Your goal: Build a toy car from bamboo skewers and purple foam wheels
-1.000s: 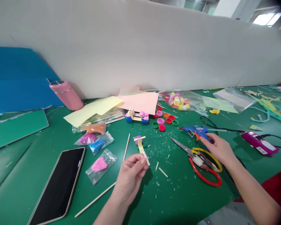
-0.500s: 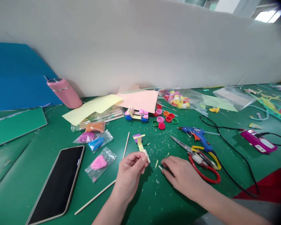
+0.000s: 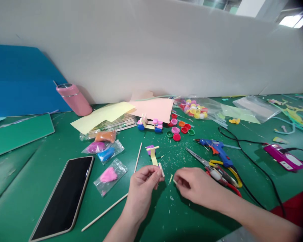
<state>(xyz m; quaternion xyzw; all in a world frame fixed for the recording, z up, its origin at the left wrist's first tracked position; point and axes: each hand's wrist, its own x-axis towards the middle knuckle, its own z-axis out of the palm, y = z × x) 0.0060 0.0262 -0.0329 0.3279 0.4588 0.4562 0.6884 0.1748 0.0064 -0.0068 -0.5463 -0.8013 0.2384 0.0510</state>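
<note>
Holding the small cream-and-purple model (image 3: 154, 158) over the green desk (image 3: 174, 223), I pinch its near end in my left grip (image 3: 143, 186); my right grip (image 3: 195, 188) pinches a short stick piece (image 3: 175, 182) beside a sliver (image 3: 171, 178).

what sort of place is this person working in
Probably a craft workspace, perhaps a workshop or classroom; which one is unclear. On the green table lie a blue glue gun, small bags of coloured, clay-like material and loose coloured caps.
</note>
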